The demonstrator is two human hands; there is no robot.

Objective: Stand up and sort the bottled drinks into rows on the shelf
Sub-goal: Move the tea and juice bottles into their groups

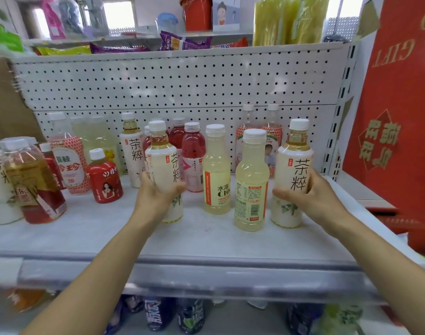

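The left hand [156, 197] has its grip wrapped round the lower half of a white-labelled tea bottle [164, 165], thumb on one side and fingers curled behind. The right hand [310, 197] holds a matching tea bottle [294, 170] the same way, at the right end of the shelf [206, 240]. Both bottles are upright with their bases at about shelf level (whether they rest on it or are just lifted, I cannot tell).

As for standing things up, that part looks done: every bottle in view is upright. The sorting looks to be around its middle. Between the two held bottles stand two pale lemon drinks [216, 175], near each other but staggered, not in line. Behind them, several pink bottles [193, 151] bunch together, and a third tea bottle [131, 146] stands at the back by the pegboard [182, 81], apart from its two mates. A pair of tall red-patterned bottles [260, 131] sits at the back right.

To the left, a small red bottle [105, 180], a lychee-patterned bottle [67, 160] and a blurred cluster of amber and white bottles [30, 180] are mixed in kind. What is left, I judge, is gathering the tea bottles into one file, then lining up each other kind front to back.
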